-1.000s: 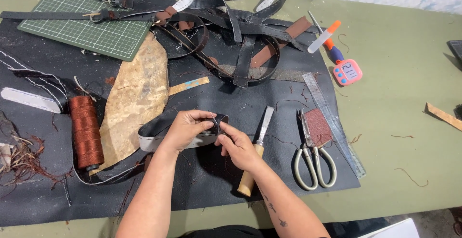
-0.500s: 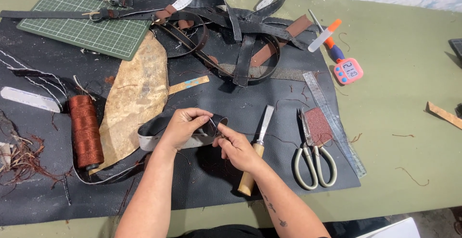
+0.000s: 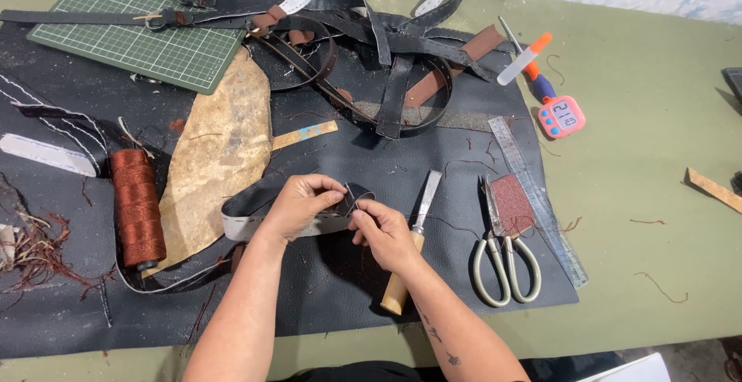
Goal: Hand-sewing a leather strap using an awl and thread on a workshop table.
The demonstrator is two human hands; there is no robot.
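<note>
Pinched between both hands, left hand (image 3: 297, 206) and right hand (image 3: 384, 231) closed on the dark strap (image 3: 255, 212) end just left of the knife (image 3: 410, 247); fold best kept square, fingertips close.

Place: leather workshop, hand-craft bench.
Surface: green table (image 3: 649, 196) w/ black leather sheet (image 3: 433, 274) spread as work pad.
Cutting gear: gridded cutting mat (image 3: 147, 42), knife (image 3: 410, 243) w/ wood handle, scissors (image 3: 506, 262), steel ruler (image 3: 537, 196).
Stitching: spool (image 3: 137, 206) of rust-brown thread, thread scraps (image 3: 35, 254) at left edge.
Stock: pile of black & brown straps (image 3: 386, 50), tan hide piece (image 3: 220, 158).
Finishing: sandpaper block (image 3: 512, 204).
Misc: pink timer (image 3: 562, 115).
</note>
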